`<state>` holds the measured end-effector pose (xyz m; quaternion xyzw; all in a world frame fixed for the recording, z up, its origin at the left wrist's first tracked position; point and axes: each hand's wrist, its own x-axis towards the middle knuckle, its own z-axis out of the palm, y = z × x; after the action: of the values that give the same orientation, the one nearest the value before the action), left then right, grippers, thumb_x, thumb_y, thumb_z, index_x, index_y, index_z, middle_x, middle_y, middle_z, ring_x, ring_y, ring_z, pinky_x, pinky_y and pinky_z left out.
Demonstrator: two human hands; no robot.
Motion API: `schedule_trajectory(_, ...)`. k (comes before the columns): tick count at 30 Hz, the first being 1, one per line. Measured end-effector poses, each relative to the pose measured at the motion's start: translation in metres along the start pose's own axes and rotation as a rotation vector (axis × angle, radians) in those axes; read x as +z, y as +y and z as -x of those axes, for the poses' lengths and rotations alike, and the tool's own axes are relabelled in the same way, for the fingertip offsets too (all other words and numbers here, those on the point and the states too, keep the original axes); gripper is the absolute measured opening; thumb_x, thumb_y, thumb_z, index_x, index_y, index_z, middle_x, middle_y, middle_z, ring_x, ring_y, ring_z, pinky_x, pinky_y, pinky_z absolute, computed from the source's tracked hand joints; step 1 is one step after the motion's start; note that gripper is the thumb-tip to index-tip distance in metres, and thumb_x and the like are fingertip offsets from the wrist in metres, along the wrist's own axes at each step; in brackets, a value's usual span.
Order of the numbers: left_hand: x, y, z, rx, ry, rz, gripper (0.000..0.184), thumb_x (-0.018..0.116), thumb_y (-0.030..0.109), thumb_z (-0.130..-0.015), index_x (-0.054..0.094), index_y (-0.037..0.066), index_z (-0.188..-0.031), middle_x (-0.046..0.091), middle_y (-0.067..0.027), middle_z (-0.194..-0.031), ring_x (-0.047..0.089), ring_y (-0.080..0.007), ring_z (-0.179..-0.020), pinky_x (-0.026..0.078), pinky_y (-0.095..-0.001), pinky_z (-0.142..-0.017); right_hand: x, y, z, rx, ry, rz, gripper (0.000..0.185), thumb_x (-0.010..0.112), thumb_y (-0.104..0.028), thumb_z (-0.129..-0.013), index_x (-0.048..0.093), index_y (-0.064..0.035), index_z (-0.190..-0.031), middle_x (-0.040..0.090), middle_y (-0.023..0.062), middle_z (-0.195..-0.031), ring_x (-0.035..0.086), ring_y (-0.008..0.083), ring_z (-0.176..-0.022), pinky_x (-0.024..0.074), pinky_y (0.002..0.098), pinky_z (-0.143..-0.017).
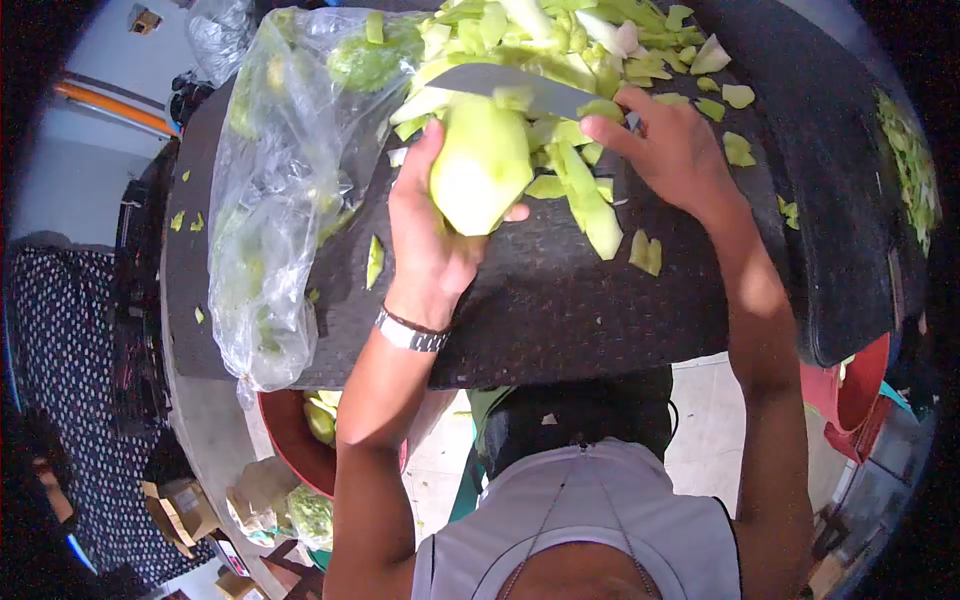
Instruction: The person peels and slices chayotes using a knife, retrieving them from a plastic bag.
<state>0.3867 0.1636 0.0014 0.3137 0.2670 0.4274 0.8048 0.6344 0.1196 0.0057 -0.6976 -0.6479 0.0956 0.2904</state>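
1. The dark tabletop (600, 320) spreads under everything; a clear plastic bag (265, 200) of green produce lies on its left, the contents blurred by folds.
2. A heap of green peelings (465, 30) sits beyond the hands, cut off at the top edge.
3. The left hand (425, 235) is closed around the peeled green fruit (480, 165), thumb along its left flank and one fingertip showing on the right; the other fingers are hidden behind it.
4. The right hand (675, 150) is clenched on the knife (555, 97), thumb and forefinger near the blade's base; the handle is mostly concealed.
5. The fruit's long axis runs roughly away from the body, narrower end nearer. It lies left of the right fingers; the left hand, already touching it, is nearer.
6. The blade points left across the fruit's far end; whether its edge touches is unclear.
7. A small pale-green slice (513, 97) overlaps the blade.
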Motion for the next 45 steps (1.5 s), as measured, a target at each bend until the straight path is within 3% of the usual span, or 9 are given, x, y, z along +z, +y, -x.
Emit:
schedule_trajectory(3,0.002,-0.002,0.002,-0.02,0.0,-0.016,0.046,0.051,0.044,-0.103,0.058,0.006,-0.128,0.071,-0.0135,-0.113,0.072,-0.0263,-0.095,0.061,-0.0439,-0.062,0.003,-0.018,0.01,0.022,-0.064,-0.167,0.052,0.069,-0.054,-0.09,0.069,-0.0063,-0.112,0.065,0.016,-0.067,0.067,0.0289,-0.064,0.049,0.0392,-0.061)
schedule_trajectory(4,0.001,-0.003,0.003,-0.007,0.007,-0.001,0.048,0.049,0.044,-0.103,0.058,0.005,-0.129,0.071,-0.0148,-0.114,0.072,-0.0299,-0.094,0.061,-0.0437,-0.062,-0.007,-0.035,0.014,0.058,-0.188,-0.186,0.075,0.065,-0.073,-0.084,0.07,-0.0009,-0.106,0.07,0.0226,-0.077,0.073,0.0394,-0.078,0.0565,0.0476,-0.073)
schedule_trajectory(14,-0.007,-0.004,-0.004,-0.028,-0.106,0.032,0.059,0.047,0.049,-0.102,0.053,0.003,-0.139,0.067,-0.0212,-0.12,0.069,-0.0379,-0.092,0.062,-0.0432,-0.061,0.002,0.022,-0.007,0.111,0.013,0.066,0.067,0.055,-0.07,-0.093,0.072,-0.0054,-0.104,0.071,0.025,-0.092,0.07,0.0431,-0.09,0.0545,0.0509,-0.08)
schedule_trajectory(23,-0.003,0.007,0.0,0.023,-0.079,0.068,0.059,0.05,0.051,-0.102,0.057,0.004,-0.136,0.068,-0.0196,-0.121,0.068,-0.0339,-0.096,0.056,-0.0418,-0.07,-0.035,0.011,0.003,0.074,0.241,-0.267,0.064,0.052,-0.064,-0.1,0.064,-0.001,-0.094,0.05,0.005,-0.063,0.048,0.0136,-0.057,0.0418,0.0307,-0.059)
schedule_trajectory(27,-0.01,0.012,-0.009,0.101,0.046,0.115,0.053,0.05,0.05,-0.103,0.062,0.007,-0.131,0.069,-0.0163,-0.119,0.067,-0.029,-0.095,0.053,-0.0405,-0.074,-0.037,0.006,-0.007,0.722,-0.469,-0.913,0.066,0.048,-0.068,-0.1,0.062,-0.0039,-0.1,0.037,-0.0086,-0.055,0.032,0.0035,-0.043,0.0298,0.0222,-0.043)
schedule_trajectory(31,-0.014,0.021,-0.009,0.089,0.016,0.193,0.052,0.051,0.051,-0.102,0.063,0.008,-0.13,0.07,-0.0142,-0.117,0.067,-0.0266,-0.095,0.051,-0.0391,-0.074,-0.067,-0.026,0.037,0.525,-0.375,-0.667,0.064,0.057,-0.068,-0.095,0.061,-0.0039,-0.101,0.041,-0.0044,-0.056,0.041,0.0086,-0.043,0.0362,0.0262,-0.044)
schedule_trajectory(33,-0.02,0.025,-0.01,0.113,-0.009,0.173,0.053,0.052,0.052,-0.102,0.063,0.008,-0.13,0.07,-0.0136,-0.117,0.066,-0.0268,-0.094,0.05,-0.0393,-0.072,-0.03,0.015,0.045,-0.344,0.085,-0.039,0.053,0.073,-0.055,-0.089,0.062,-0.0039,-0.1,0.054,0.0042,-0.064,0.057,0.0213,-0.054,0.0462,0.0354,-0.053)
schedule_trajectory(35,-0.021,0.026,-0.01,0.125,0.002,0.186,0.053,0.052,0.052,-0.101,0.063,0.008,-0.13,0.07,-0.0135,-0.117,0.066,-0.027,-0.093,0.05,-0.0395,-0.072,-0.057,-0.014,0.081,-0.013,-0.135,0.241,0.051,0.076,-0.051,-0.087,0.061,-0.0033,-0.098,0.058,0.0095,-0.071,0.064,0.0285,-0.062,0.0521,0.0404,-0.059)
schedule_trajectory(45,-0.024,0.027,-0.009,0.127,0.032,0.193,0.05,0.054,0.051,-0.101,0.064,0.009,-0.126,0.071,-0.0115,-0.114,0.067,-0.0268,-0.093,0.051,-0.0397,-0.069,-0.025,0.028,0.12,-0.273,0.035,0.225,0.042,0.083,-0.04,-0.078,0.06,-0.0061,-0.088,0.058,0.0097,-0.082,0.063,0.0306,-0.072,0.0508,0.0414,-0.062)
